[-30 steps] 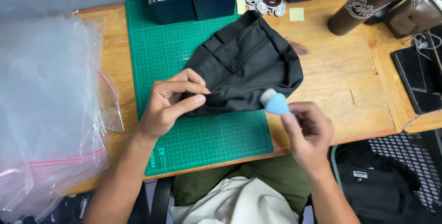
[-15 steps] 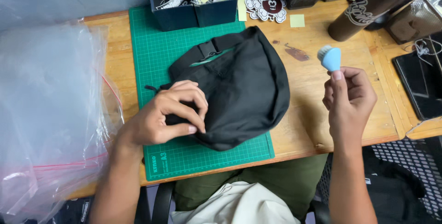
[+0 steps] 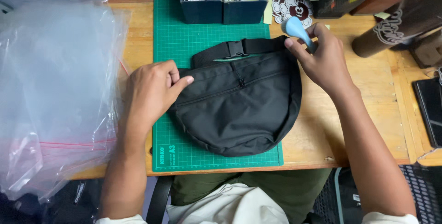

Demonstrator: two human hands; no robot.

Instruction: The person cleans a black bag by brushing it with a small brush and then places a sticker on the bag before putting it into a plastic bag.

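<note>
Black sling bag (image 3: 239, 109) lies flat on the green cutting mat (image 3: 184, 40), long axis left-right, between my hands. My left hand (image 3: 149, 90) presses its left end, fingers closed flat. My right hand (image 3: 322, 58) grips a blue brush (image 3: 297, 28) at its upper right corner.

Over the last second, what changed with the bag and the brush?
The black bag was flipped and turned, now flat with zipper side up, buckle strap toward the far edge. The right hand carried the blue brush off the bag up to its top right corner. The left hand stays on the bag's left end; green mat unchanged.
</note>
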